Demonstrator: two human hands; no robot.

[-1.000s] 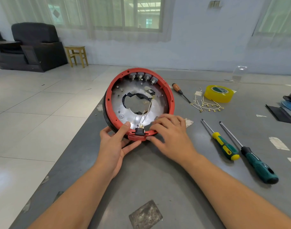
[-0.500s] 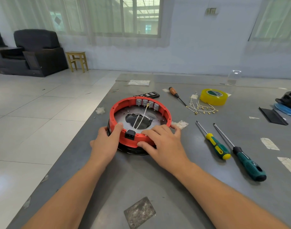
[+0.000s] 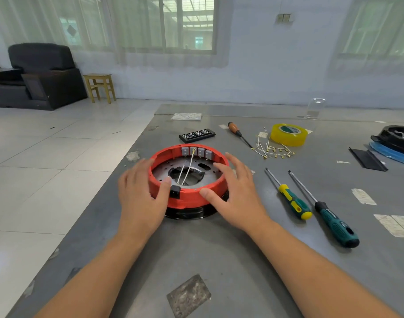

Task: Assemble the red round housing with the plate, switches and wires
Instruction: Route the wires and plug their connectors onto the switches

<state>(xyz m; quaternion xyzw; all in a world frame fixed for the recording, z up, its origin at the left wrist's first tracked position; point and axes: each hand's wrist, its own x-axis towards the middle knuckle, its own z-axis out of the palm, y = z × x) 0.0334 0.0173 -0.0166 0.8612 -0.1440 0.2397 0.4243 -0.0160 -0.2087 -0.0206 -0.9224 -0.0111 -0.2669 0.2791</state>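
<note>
Desk (image 3: 219, 260) carries the red round housing (image 3: 187, 198) near its left edge, flat on a black base, metal plate (image 3: 164, 173) inside, four grey switches (image 3: 196, 151) on the far wall and two white wires (image 3: 185, 173) running to the near black socket (image 3: 175, 193). Left hand (image 3: 141, 198) and right hand (image 3: 233, 193) are spread open against the rim, gripping nothing, though contact is unclear. Judgement: steady the rim before routing remaining wires.

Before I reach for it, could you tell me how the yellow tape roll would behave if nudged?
The yellow tape roll lies flat on the table, so it should slide rather than roll. Being a hollow ring, it is probably light. It may drag the loose wires beside it.
</note>
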